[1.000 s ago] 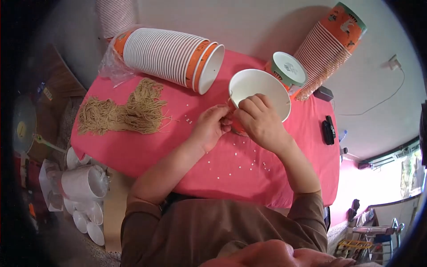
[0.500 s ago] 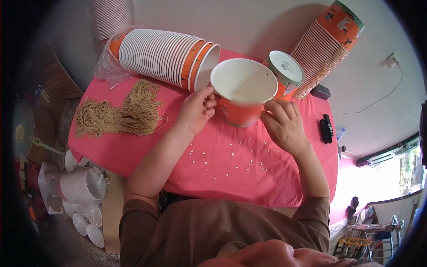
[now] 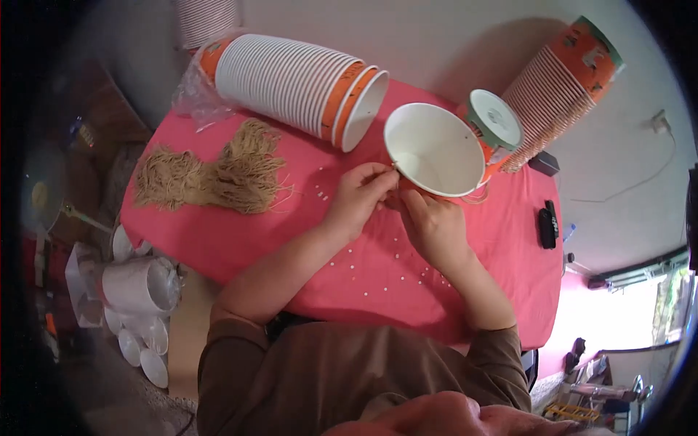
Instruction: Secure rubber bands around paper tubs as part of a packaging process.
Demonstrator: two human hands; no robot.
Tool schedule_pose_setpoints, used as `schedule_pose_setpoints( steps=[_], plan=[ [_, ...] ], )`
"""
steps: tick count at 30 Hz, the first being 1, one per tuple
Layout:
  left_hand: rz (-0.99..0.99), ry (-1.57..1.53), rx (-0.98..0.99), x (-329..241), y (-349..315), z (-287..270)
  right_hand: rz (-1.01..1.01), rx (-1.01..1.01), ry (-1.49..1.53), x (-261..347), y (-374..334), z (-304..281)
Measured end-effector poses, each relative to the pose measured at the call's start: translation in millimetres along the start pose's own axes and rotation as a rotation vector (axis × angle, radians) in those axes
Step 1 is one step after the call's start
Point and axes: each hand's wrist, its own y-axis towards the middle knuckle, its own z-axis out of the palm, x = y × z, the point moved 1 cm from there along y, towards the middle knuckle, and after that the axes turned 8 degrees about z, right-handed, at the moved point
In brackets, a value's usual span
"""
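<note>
A paper bucket (image 3: 436, 149), white inside and orange outside, stands tilted toward me on the pink-covered table. My left hand (image 3: 361, 196) is closed in a pinch at its near-left rim, where a short tan bit of cord shows at the fingertips. Right beside it, below the rim, my right hand (image 3: 438, 229) is also closed; what its fingers hold is hidden. A loop of thin cord (image 3: 478, 196) hangs by the bucket's right side. Small white beads (image 3: 398, 256) lie scattered on the cloth near my forearms.
Bundles of tan cord (image 3: 247, 174) lie at left. Behind them rests a long stack of nested buckets (image 3: 291, 83) in plastic. An upturned bucket (image 3: 496, 120) and a leaning stack (image 3: 556, 83) stand at back right. A black object (image 3: 547, 225) lies near the right edge.
My right hand has left the bucket's right rim and come over beside my left hand at the near-left rim. The bucket is turned and tipped more toward me. The view has shifted slightly.
</note>
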Motion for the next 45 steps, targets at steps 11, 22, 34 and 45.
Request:
schedule_pose_setpoints(
  steps=[11,22,34,45],
  plan=[
    [0.012,-0.036,-0.009,1.7,9.3,-6.6,-0.07,0.042,-0.042,5.4,3.3,-11.7],
    [0.092,0.083,0.067,-5.8,24.4,-3.5,-0.205,0.046,-0.146,-5.3,0.0,5.0],
    [0.188,0.186,0.024,-3.1,33.1,-7.1,-0.241,0.132,-0.042,-6.0,0.0,-2.2],
    [0.977,0.991,0.263,-43.9,37.8,-21.6,-0.186,0.078,-0.125,-11.7,-2.9,-21.8]
  ],
)
